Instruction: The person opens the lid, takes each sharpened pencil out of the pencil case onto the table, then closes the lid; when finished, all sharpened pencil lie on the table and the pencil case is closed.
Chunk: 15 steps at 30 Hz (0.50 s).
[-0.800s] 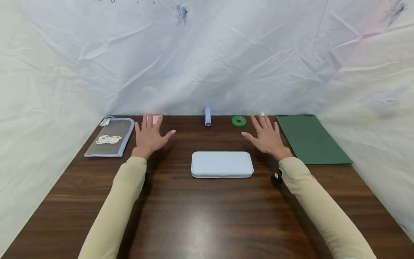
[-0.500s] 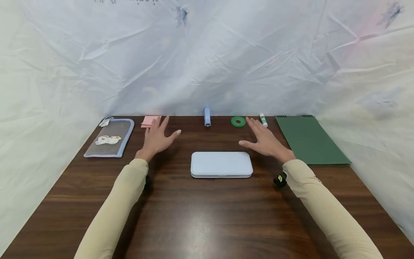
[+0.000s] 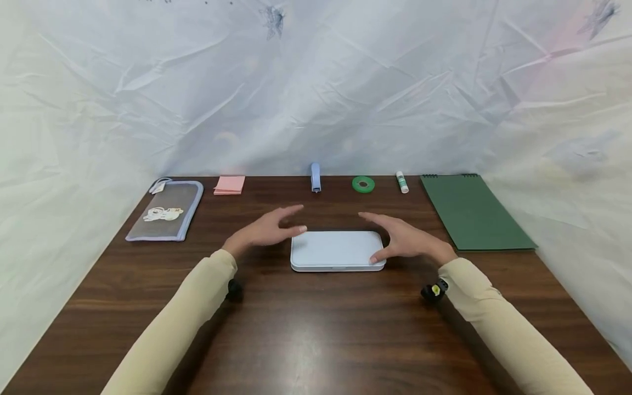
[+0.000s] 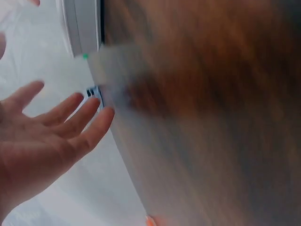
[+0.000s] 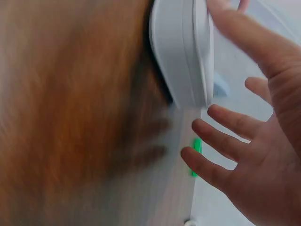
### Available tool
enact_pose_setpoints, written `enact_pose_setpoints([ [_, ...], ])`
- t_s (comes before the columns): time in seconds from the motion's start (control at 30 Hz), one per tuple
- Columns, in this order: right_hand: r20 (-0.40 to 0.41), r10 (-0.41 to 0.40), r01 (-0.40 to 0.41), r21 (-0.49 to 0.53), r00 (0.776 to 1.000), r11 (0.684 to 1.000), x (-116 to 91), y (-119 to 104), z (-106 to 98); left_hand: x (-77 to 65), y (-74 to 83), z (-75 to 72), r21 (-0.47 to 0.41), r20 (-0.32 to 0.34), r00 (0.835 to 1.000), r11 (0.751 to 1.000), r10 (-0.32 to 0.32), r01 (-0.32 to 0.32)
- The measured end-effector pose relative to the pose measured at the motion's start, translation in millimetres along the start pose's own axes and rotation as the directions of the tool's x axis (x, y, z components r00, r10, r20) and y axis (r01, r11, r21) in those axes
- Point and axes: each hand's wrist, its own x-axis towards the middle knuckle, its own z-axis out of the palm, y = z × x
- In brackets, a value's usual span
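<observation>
A pale, flat pencil case [image 3: 336,249] lies closed on the dark wooden table, between the two hands. To its left is my left hand [image 3: 269,227], fingers extended and thumb by the case's back left corner. My right hand [image 3: 407,238] is at the case's right end, its thumb over the front right part of the lid; whether it touches cannot be told. In the left wrist view the left hand [image 4: 51,132] has spread fingers, apart from the case [image 4: 82,28]. The right wrist view has the right hand's fingers [image 5: 225,139] spread beside the case's end [image 5: 176,42].
Along the back edge are pink sticky notes [image 3: 229,185], a light blue stapler [image 3: 316,178], a roll of green tape [image 3: 362,184] and a glue stick [image 3: 402,182]. A mesh zip pouch [image 3: 165,211] lies at left, a green spiral-bound pad [image 3: 476,214] at right.
Both hands have come inward and nearer to me, from the back of the table to the two ends of the pencil case. The sticky notes and glue stick are now uncovered.
</observation>
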Motion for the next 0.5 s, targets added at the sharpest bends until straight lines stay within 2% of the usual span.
enact_pose_setpoints([
  [0.1, 0.030, -0.008, 0.008, -0.008, 1.000, 1.000, -4.4, -9.1, 3.3, -2.4, 5.2, 9.0, 0.034, 0.089, 0.995, 0.998, 0.047, -0.050],
  [0.23, 0.038, -0.005, 0.007, -0.047, 0.999, 0.999, -10.1, -16.1, 8.5, -4.0, 13.2, 20.8, 0.074, 0.169, 0.985, 0.996, 0.043, -0.057],
  [0.37, 0.031, 0.004, -0.001, -0.082, 1.000, 0.997, -13.4, -17.2, 13.4, -5.7, 21.6, 29.8, 0.176, 0.196, 0.981, 0.984, 0.002, -0.037],
  [0.5, 0.029, 0.019, -0.016, -0.107, 0.999, 0.994, -13.8, -20.0, 15.6, -6.5, 27.1, 35.8, 0.251, 0.166, 0.986, 0.968, -0.021, -0.021],
])
